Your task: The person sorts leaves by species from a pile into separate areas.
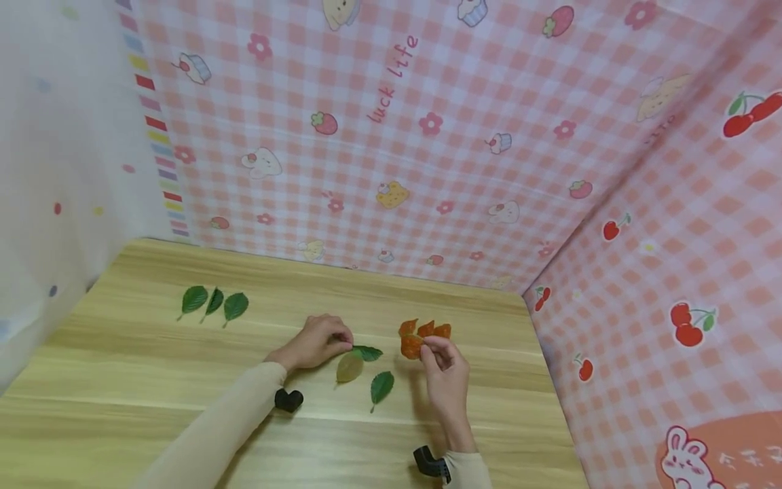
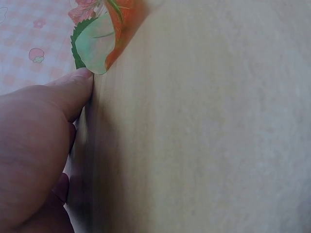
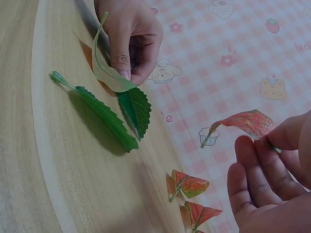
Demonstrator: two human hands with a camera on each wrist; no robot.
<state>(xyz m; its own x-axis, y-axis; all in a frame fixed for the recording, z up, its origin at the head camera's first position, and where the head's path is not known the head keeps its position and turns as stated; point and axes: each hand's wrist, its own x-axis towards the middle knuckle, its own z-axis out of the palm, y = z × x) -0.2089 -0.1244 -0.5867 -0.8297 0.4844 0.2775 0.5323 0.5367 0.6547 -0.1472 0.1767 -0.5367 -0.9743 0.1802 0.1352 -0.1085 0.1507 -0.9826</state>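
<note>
My left hand [image 1: 318,341] pinches one end of a dark green toothed leaf [image 1: 368,352] low over the wooden table. Against that leaf and close to the fingertips lies a yellowish leaf [image 1: 349,367], pale green in the left wrist view. Another green leaf [image 1: 381,388] rests nearby, between the hands. My right hand [image 1: 448,373] holds a red-orange leaf [image 3: 245,122] between thumb and fingertips, raised off the table. Behind it sit several orange leaves, two of which, an upper leaf [image 3: 191,184] and a lower leaf [image 3: 200,213], show in the right wrist view.
Three green leaves stand in a row at the table's left: a left leaf [image 1: 194,299], a narrow middle leaf [image 1: 214,301] and a right leaf [image 1: 235,306]. A pink checked cloth wall [image 1: 366,163] borders the back, and another cloth [image 1: 647,272] the right side.
</note>
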